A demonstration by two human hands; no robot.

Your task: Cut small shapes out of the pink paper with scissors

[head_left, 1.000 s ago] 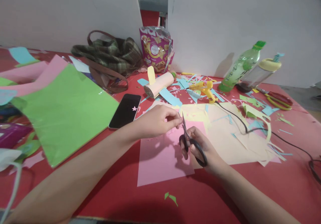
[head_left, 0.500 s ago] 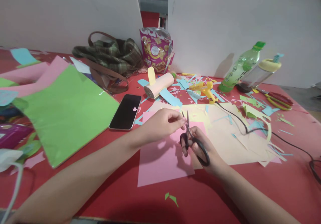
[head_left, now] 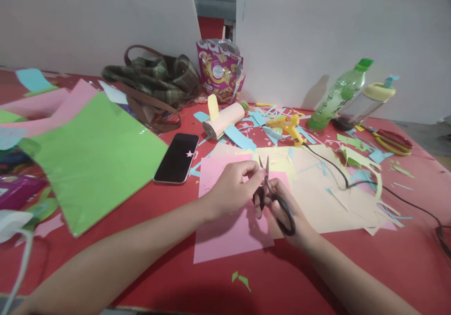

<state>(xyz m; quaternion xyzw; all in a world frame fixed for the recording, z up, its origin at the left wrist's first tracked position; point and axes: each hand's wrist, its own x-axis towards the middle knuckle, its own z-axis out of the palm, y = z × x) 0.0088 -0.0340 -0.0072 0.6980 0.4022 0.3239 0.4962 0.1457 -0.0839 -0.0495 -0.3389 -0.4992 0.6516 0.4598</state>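
Note:
My right hand [head_left: 294, 218] grips a pair of black-handled scissors [head_left: 282, 214], fingers through the loops and the blades pointing up, slightly apart. Close against the blades, my left hand [head_left: 237, 183] is closed in a pinch on what looks like a tiny piece of pink paper, mostly hidden by the fingertips. Both hands are above a pink paper sheet [head_left: 225, 240] on the red table. A cream sheet [head_left: 313, 202] lies partly beneath it, to the right. Left of my hands is a black phone [head_left: 176, 160] with a small pink star [head_left: 190, 153] on its screen.
Behind my hands lie a paper-covered tube [head_left: 225, 120] and a yellow glue gun [head_left: 287, 127] with a black cord, among paper scraps. A green bottle [head_left: 338, 94], a tumbler [head_left: 366, 101] and other scissors [head_left: 391, 142] are at right. Green sheets [head_left: 95, 164] are at left.
My left hand has moved slightly right and down, towards the scissors. The scissor blades have shifted a little to the right and stand slightly apart.

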